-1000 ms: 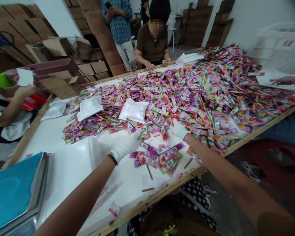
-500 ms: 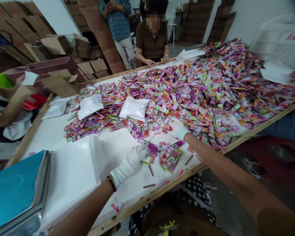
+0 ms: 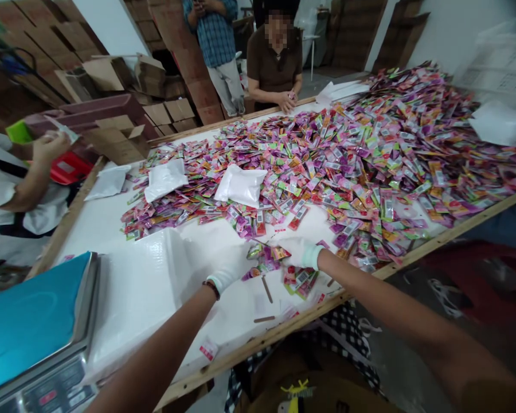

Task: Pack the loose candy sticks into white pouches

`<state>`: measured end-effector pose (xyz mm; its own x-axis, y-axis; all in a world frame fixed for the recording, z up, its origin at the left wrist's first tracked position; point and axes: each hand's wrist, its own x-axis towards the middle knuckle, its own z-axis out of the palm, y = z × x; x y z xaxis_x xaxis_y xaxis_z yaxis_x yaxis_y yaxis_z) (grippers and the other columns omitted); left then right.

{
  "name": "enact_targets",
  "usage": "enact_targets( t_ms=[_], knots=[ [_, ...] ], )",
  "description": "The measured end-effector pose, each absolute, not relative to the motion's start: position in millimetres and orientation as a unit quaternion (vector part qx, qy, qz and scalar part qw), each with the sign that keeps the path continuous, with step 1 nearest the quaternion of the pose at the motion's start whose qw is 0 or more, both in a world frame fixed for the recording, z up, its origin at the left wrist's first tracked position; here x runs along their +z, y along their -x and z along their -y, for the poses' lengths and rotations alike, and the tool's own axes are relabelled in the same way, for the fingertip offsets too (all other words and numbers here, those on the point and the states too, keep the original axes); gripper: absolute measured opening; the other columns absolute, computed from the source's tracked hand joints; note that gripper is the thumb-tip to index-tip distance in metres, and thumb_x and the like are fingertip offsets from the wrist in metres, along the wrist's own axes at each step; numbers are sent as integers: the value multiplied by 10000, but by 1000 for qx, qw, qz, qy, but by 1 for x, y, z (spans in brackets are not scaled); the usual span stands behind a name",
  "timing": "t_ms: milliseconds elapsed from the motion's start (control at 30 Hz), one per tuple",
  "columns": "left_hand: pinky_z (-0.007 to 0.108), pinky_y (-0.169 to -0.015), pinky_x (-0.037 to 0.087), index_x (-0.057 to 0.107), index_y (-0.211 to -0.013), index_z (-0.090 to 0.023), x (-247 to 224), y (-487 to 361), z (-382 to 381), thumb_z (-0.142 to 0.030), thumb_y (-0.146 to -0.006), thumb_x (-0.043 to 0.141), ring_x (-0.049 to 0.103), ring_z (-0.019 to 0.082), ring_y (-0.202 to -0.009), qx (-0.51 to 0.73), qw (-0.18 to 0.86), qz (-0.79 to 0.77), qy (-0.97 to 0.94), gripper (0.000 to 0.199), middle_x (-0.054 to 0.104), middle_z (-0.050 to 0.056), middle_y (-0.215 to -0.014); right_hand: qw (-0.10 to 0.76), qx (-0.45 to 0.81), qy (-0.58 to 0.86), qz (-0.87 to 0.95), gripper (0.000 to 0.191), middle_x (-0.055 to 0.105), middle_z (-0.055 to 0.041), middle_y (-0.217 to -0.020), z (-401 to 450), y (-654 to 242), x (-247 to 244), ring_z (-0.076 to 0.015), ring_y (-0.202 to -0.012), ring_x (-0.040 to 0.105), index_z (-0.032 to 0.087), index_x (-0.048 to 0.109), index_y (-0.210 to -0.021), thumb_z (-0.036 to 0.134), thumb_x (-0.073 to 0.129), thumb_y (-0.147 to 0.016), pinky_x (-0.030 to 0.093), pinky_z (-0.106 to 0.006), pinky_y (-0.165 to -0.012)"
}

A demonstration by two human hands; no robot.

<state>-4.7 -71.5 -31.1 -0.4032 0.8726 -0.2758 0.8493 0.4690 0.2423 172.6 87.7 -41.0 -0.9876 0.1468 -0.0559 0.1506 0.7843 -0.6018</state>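
My left hand (image 3: 234, 261), in a white glove, is closed on a small green-edged packet (image 3: 255, 251) above the white tabletop. From the right, my right hand (image 3: 296, 251), also gloved, grips a small orange and red packet (image 3: 279, 252) close to it. Purple packets (image 3: 264, 265) lie or hang just below the two hands; I cannot tell which of them are held. Under my right hand is a little cluster of packets (image 3: 301, 281) with barcodes. A large heap of such packets (image 3: 318, 155) spreads behind both hands. Motion blurs the fingertips somewhat.
White plastic sheeting or bags (image 3: 137, 287) lie left of my hands, beside a blue-topped scale (image 3: 30, 315). Filled white bags (image 3: 241, 185) rest on the heap. Thin brown sticks (image 3: 267, 289) lie near the wooden edge (image 3: 241, 350). A co-worker (image 3: 275, 69) sits opposite; another person (image 3: 26, 172) is at left.
My right hand has drawn back from the heap toward my left hand and now has a packet. My left hand has shifted slightly up. The co-worker at left has raised a hand.
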Motion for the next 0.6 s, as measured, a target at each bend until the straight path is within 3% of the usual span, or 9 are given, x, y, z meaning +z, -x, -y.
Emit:
enact_targets(
  t_ms=[67,233,400,600],
  knots=[
    [358,-791,506,658,-1016,-211,-32,5,69,-405,-788,628,676,261,-845,4,178,-836,-519,300,718,92,-957,-2,-325,-77,-942,360,612,-93,-1227,-87,-174,-41,-220,-1041,627,159,586,-1239,373,597,-951,545,-434,-884],
    [350,-917,475,654,-1064,-184,-22,6,73,-311,-813,614,645,261,-1013,11,138,-824,-549,284,670,130,-1138,-21,-339,-101,-935,367,610,-76,-1225,-108,-188,-32,-247,-1048,623,151,596,-1229,382,605,-944,552,-429,-876],
    [322,-834,496,594,-1129,-162,-7,10,79,-298,-894,507,663,217,-866,69,139,-854,-497,284,706,105,-994,-45,-339,-147,-928,362,613,-77,-1211,-144,-214,-21,-236,-1032,627,151,595,-1223,385,601,-947,555,-423,-865],
    [362,-839,496,611,-1168,-211,-18,6,70,-353,-826,606,672,262,-919,33,169,-839,-517,370,716,105,-1055,-60,-331,-179,-924,314,682,-64,-924,-151,-221,-30,-175,-798,605,118,665,-1018,397,646,-878,490,-287,-685]
  ],
)
